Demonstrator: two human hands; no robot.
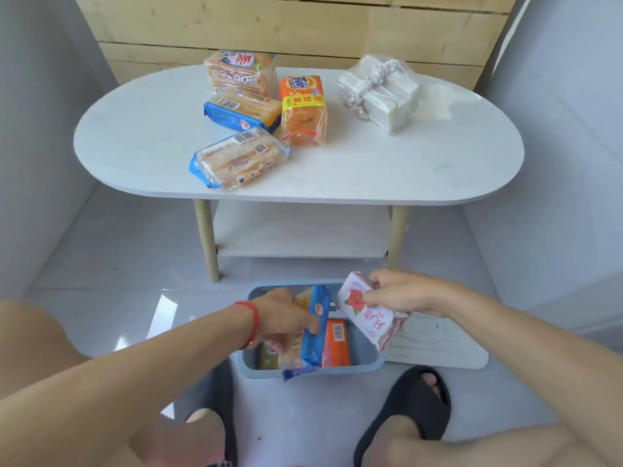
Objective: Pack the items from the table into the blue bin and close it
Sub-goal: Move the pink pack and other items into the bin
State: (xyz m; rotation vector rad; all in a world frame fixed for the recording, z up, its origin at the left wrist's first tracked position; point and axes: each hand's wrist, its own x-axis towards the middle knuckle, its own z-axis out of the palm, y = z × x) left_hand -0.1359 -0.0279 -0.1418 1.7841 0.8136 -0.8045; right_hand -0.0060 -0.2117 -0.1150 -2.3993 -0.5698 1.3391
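Note:
The blue bin [365, 365] stands open on the floor in front of the table, between my feet. My left hand [286, 318] grips a blue-wrapped soap pack [312, 338] standing upright inside the bin. My right hand [401, 294] holds a white and pink box with a red flower [369, 315], tilted over the bin's right rim. An orange soap bar [337, 342] lies in the bin. On the white table [404, 170] remain three blue and clear soap packs [236, 160], [242, 109], [241, 72], an orange Tide pack [303, 109] and a clear-wrapped white bundle [381, 91].
A pale flat lid [438, 342] lies on the floor right of the bin. The table has a lower shelf [300, 230] and wooden legs. My feet in black slippers [404, 409] stand just behind the bin. Grey walls close both sides.

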